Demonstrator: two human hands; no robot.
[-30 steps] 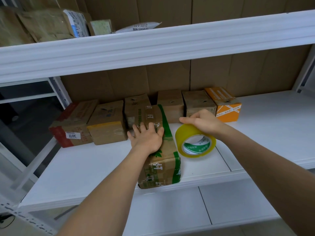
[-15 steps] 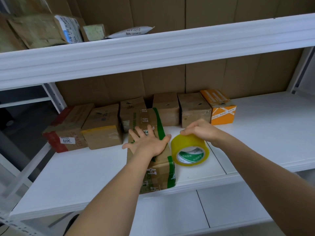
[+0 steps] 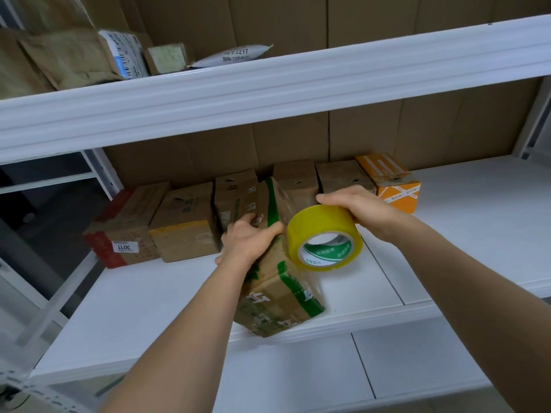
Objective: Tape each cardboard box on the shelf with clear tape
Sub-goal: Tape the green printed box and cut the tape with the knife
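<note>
Left hand (image 3: pixel 249 242) grips long brown cardboard box with green tape bands (image 3: pixel 274 281), tilted at front edge of white metal shelf (image 3: pixel 149 296). Right hand (image 3: pixel 360 210) holds yellowish clear-tape roll (image 3: pixel 323 236) from above, touching box at 3 o'clock. Row of small cardboard boxes (image 3: pixel 185 222) behind, 12 o'clock.

Shelving: white metal shelf unit (image 3: pixel 477 204) spanning the frame, upper board (image 3: pixel 268 93) across the top
Back wall: brown cardboard sheets (image 3: pixel 387 135) (seams visible)
Left edge: perforated white upright (image 3: pixel 101 171)
</note>
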